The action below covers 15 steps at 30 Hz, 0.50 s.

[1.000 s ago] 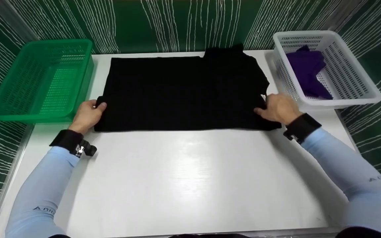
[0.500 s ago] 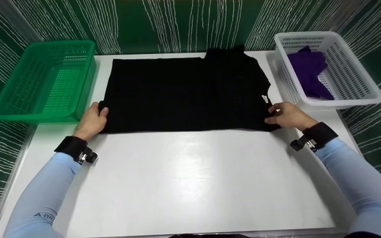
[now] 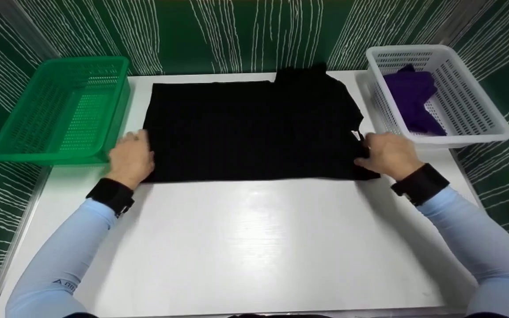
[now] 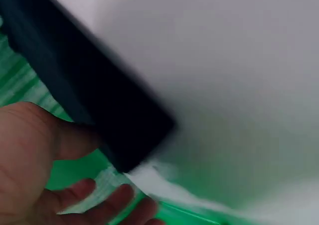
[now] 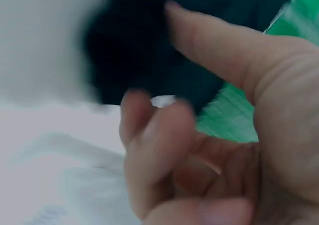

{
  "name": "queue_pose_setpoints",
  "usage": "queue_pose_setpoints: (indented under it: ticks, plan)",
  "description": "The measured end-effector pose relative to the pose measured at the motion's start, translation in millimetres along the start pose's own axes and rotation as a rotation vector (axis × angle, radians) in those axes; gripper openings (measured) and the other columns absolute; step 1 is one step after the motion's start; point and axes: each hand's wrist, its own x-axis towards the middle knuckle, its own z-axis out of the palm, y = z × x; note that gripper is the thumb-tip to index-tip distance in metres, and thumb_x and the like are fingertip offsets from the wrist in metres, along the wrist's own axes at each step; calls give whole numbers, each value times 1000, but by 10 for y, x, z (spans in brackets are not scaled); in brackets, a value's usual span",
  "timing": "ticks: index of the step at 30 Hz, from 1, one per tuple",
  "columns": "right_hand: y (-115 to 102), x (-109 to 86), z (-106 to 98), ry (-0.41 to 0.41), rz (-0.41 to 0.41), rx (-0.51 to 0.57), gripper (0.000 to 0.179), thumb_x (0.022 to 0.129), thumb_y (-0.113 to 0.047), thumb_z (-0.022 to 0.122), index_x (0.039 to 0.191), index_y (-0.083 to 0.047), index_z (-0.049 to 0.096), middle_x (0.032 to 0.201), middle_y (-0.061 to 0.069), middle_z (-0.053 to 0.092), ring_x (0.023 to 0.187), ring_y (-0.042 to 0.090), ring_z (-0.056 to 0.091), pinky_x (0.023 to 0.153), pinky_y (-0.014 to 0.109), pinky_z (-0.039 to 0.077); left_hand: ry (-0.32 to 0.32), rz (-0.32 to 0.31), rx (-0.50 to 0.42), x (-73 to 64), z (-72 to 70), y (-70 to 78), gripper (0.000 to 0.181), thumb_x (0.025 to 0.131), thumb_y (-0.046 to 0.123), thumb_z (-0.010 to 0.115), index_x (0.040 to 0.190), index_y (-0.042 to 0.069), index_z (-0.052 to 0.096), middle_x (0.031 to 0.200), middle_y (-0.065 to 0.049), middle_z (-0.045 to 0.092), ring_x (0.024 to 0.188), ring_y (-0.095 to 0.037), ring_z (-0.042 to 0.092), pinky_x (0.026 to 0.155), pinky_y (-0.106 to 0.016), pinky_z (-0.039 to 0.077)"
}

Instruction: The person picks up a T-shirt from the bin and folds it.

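A black T-shirt (image 3: 245, 128) lies spread across the far half of the white table, with a sleeve end (image 3: 301, 77) sticking out at the back and a small white tag (image 3: 356, 134) at its right end. My left hand (image 3: 131, 159), blurred, is at the shirt's near left corner. In the left wrist view its thumb (image 4: 75, 141) touches the cloth while the other fingers (image 4: 112, 202) are spread away from it. At the near right corner my right hand (image 3: 391, 154) holds the edge, thumb (image 5: 214, 41) on the cloth and fingers curled.
A green basket (image 3: 119, 101) stands at the left of the white table (image 3: 254, 247). On the right is a white basket (image 3: 462, 139) with a purple cloth (image 3: 413, 97) inside. Green walls (image 3: 184, 39) with white streaks close off the back and sides.
My left hand has shifted right and its fingers have turned over from gripping the shirt's left edge. The right hand loosened half a second ago and now closes on the right corner.
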Motion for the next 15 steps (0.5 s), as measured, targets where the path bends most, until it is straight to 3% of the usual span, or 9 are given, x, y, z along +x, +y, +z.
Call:
queue_pose_setpoints:
  ticks: [2, 4, 6, 8, 11, 13, 15]
  plan:
    - [-251, 34, 24, 90, -88, -23, 47, 95, -37, 85, 121, -1, 71, 107, 29, 80, 97, 52, 77, 76, 69, 60, 27, 136, 18, 65, 41, 272, 39, 108, 18, 68, 137, -7, 60, 126, -36, 69, 113, -58, 70, 84, -72, 62]
    - [-510, 120, 92, 129, -180, -46, 48, 97, -38, 82, 127, -2, 71, 115, 28, 81, 106, 52, 77, 81, 71, 61, 32, 299, 9, 129, 100, 621, 34, 111, 21, 65, 133, -4, 68, 130, -31, 73, 118, -55, 70, 90, -69, 63]
    - [-751, 230, 198, 116, -243, -73, 58, 100, -43, 80, 137, 0, 69, 129, 26, 78, 119, 51, 74, 89, 71, 62, 12, 456, 3, 192, 176, 1016, 32, 113, 24, 61, 130, 0, 74, 132, -25, 75, 122, -49, 71, 96, -65, 63]
    - [-970, 353, 317, 74, -267, -107, 72, 102, -51, 77, 148, 1, 63, 144, 28, 71, 132, 52, 68, 98, 72, 61, -39, 564, 8, 256, 247, 1402, 36, 117, 27, 54, 135, 2, 74, 143, -21, 73, 134, -45, 68, 106, -62, 61]
    - [-1239, 522, 481, -20, -252, -136, 93, 105, -63, 69, 165, 4, 46, 168, 32, 51, 152, 54, 53, 116, 73, 53, -181, 634, 43, 357, 360, 1858, 49, 121, 34, 44, 158, 7, 61, 169, -17, 57, 158, -41, 52, 124, -62, 51]
    - [-1344, 606, 564, -86, -244, -125, 101, 107, -66, 64, 173, 3, 32, 179, 33, 33, 163, 55, 39, 125, 74, 44, -286, 638, 66, 412, 425, 2044, 59, 123, 41, 37, 173, 11, 43, 183, -16, 37, 170, -42, 35, 133, -65, 41]
    - [-1379, 664, 619, -144, -246, -108, 106, 109, -68, 58, 177, 2, 19, 186, 32, 16, 170, 56, 25, 131, 77, 35, -357, 642, 86, 450, 476, 2134, 65, 123, 47, 33, 180, 15, 27, 189, -16, 21, 175, -44, 23, 137, -68, 33]
